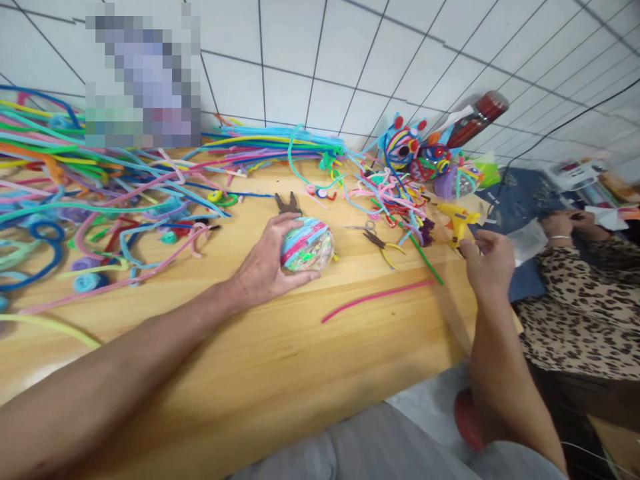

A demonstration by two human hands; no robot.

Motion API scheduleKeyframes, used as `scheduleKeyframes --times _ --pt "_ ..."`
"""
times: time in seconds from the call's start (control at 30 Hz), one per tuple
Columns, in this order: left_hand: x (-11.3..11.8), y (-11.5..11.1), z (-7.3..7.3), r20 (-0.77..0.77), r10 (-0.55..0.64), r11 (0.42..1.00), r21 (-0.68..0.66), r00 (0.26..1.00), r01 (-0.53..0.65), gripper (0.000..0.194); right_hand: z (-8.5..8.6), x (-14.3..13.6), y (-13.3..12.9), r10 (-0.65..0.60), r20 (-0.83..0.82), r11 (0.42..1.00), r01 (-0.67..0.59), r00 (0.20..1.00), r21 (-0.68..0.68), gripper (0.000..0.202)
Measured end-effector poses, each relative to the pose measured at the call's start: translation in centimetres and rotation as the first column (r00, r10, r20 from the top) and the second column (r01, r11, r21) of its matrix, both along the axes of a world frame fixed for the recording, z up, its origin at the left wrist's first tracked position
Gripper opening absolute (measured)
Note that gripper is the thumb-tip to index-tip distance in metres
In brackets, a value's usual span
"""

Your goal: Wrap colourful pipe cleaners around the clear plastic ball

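The left hand cups the striped ball over the table, fingers part-curled — a slack thumb could let it roll. The right hand nears the glue gun, grip unclear — careless fingers could knock it.

The pale wooden bench bears a heap of coloured pipe cleaners along its left and back. A pink pipe cleaner lies near the front edge, its right end near a green one. Yellow-handled pliers rest just beside small scissors, below a tangled pile.
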State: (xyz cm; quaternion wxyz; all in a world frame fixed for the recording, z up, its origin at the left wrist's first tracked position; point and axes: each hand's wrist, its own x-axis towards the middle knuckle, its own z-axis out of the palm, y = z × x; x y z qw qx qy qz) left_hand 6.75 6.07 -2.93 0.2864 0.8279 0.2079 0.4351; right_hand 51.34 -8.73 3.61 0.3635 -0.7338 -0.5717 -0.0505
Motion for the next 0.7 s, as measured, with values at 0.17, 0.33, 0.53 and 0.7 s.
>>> scheduleKeyframes --times 0.17,0.33,0.53,0.7 --pt "0.0 0.0 0.0 -0.005 -0.012 1.000 -0.004 1.000 0.012 0.088 0.3 -12.1 -2.4 0.368 -0.011 0.911 -0.363 0.930 -0.193 0.017" --pt "0.0 -0.1 0.1 -0.023 0.003 1.000 0.005 1.000 -0.003 0.090 -1.8 -20.4 -1.2 0.707 -0.063 0.642 -0.676 0.705 -0.361 0.009" --pt "0.2 -0.3 0.4 -0.015 -0.004 1.000 0.008 1.000 0.004 0.088 -2.1 -20.3 -0.2 0.705 -0.156 0.596 -0.698 0.691 -0.398 0.019" --pt "0.2 -0.4 0.5 -0.003 -0.014 1.000 0.018 1.000 0.015 0.085 2.8 -19.5 1.5 0.562 -0.255 0.749 -0.615 0.787 -0.245 0.012"
